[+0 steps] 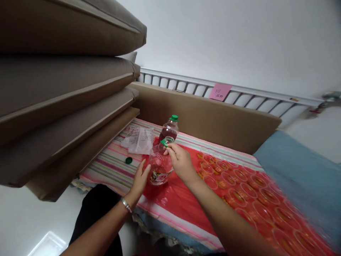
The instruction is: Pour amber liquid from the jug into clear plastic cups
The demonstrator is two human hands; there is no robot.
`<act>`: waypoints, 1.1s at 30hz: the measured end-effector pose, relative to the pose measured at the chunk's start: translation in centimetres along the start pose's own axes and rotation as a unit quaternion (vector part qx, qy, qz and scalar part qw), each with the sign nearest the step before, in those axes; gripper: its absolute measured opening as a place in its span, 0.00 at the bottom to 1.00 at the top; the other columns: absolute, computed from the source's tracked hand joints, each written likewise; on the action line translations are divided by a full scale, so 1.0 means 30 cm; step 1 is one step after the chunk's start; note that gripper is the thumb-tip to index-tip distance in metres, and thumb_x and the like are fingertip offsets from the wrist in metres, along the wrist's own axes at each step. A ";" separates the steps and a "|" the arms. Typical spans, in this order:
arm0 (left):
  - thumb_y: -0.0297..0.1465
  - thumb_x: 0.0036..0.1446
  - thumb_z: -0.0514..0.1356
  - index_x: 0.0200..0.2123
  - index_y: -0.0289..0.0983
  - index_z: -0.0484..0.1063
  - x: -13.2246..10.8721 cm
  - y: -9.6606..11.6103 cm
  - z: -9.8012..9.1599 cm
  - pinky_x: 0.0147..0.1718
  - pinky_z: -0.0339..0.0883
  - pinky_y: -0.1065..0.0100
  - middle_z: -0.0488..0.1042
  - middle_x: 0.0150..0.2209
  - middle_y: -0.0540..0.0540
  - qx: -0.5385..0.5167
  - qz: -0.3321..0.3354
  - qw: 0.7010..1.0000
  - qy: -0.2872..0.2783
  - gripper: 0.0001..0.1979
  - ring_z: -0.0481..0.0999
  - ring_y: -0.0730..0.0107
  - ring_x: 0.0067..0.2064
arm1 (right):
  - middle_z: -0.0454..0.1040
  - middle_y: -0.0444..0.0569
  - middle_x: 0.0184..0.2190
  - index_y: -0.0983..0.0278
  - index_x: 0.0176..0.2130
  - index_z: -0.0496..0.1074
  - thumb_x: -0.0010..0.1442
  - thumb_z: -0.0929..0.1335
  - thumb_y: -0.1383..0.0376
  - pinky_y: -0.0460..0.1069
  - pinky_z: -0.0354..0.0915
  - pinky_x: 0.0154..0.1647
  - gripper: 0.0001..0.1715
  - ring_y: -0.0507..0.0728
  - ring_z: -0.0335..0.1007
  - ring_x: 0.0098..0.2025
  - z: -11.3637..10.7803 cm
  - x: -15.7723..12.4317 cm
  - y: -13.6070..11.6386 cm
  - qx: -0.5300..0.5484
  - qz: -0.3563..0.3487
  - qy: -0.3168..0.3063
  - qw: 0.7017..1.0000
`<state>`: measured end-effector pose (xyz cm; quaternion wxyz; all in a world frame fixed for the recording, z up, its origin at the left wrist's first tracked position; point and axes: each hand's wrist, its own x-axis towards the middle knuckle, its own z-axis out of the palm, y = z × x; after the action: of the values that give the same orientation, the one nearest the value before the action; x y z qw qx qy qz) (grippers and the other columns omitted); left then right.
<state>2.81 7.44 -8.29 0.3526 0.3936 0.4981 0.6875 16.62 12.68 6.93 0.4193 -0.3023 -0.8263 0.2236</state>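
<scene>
A clear plastic bottle (160, 164) without a cap stands on a red plastic sheet (174, 199), with a printed label low on its side. My right hand (179, 158) pinches the green ring handle (165, 143) at its neck. On the bottle's left side is my left hand (140, 177), thumb and fingers apart, close to or lightly touching the wall. Just behind stands a second bottle (169, 128) of dark red liquid with a green cap on. A loose green cap (129, 160) lies on the striped cloth (113, 167) to the left.
Clear plastic bags (142, 139) lie behind the loose cap. Many clear round cups (247, 190) cover the sheet at right. Stacked brown cushions (69, 81) rise at left. A brown board (197, 117) and a white radiator (247, 96) with a pink note (220, 91) stand behind.
</scene>
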 end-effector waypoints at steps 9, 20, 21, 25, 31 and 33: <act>0.37 0.34 0.74 0.61 0.38 0.60 0.167 0.190 0.087 0.64 0.43 0.47 0.60 0.64 0.35 0.158 0.157 0.969 -0.105 0.49 0.54 0.45 0.66 | 0.77 0.52 0.43 0.60 0.43 0.74 0.61 0.62 0.65 0.56 0.66 0.51 0.13 0.59 0.72 0.47 -0.001 -0.012 0.012 -0.042 -0.068 0.017 0.997; 0.37 0.45 0.68 0.55 0.40 0.67 -0.152 0.092 -0.104 0.63 0.46 0.48 0.67 0.59 0.36 0.228 0.126 0.965 -0.043 0.32 0.61 0.45 0.63 | 0.79 0.52 0.33 0.59 0.53 0.71 0.56 0.65 0.55 0.56 0.73 0.39 0.27 0.63 0.78 0.35 -0.062 -0.793 0.215 0.097 0.309 0.132 0.937; 0.37 0.44 0.68 0.53 0.43 0.69 -0.212 0.051 -0.137 0.61 0.50 0.49 0.70 0.57 0.38 0.224 0.067 0.970 -0.059 0.30 0.65 0.46 0.61 | 0.78 0.50 0.29 0.59 0.54 0.70 0.56 0.65 0.54 0.56 0.73 0.36 0.28 0.62 0.77 0.32 -0.056 -0.881 0.241 0.114 0.349 0.139 0.920; 0.38 0.45 0.67 0.55 0.46 0.68 -0.368 -0.005 -0.159 0.44 0.69 0.53 0.80 0.38 0.42 0.213 -0.089 0.952 -0.201 0.31 0.79 0.51 0.40 | 0.75 0.45 0.23 0.62 0.62 0.61 0.53 0.65 0.52 0.54 0.71 0.32 0.40 0.60 0.74 0.25 -0.082 -1.022 0.254 0.122 0.417 0.178 0.883; 0.37 0.56 0.59 0.68 0.39 0.38 -0.296 0.334 0.103 0.31 0.61 0.68 0.67 0.22 0.57 0.265 0.069 0.926 -0.258 0.43 0.66 0.70 0.25 | 0.70 0.39 0.20 0.64 0.69 0.39 0.60 0.63 0.53 0.50 0.65 0.27 0.47 0.55 0.67 0.20 -0.294 -0.746 0.088 0.040 0.306 0.243 0.919; 0.37 0.57 0.58 0.68 0.37 0.31 -0.259 0.428 0.174 0.28 0.57 0.69 0.62 0.21 0.59 0.281 0.103 0.916 -0.268 0.45 0.62 0.72 0.23 | 0.70 0.38 0.21 0.63 0.69 0.36 0.61 0.63 0.55 0.48 0.65 0.27 0.48 0.53 0.66 0.21 -0.362 -0.660 0.036 0.019 0.256 0.247 0.934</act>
<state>9.71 -0.51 3.61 0.2750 0.6949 0.5146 0.4203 35.17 1.11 1.15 0.5448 -0.5408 -0.5869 0.2573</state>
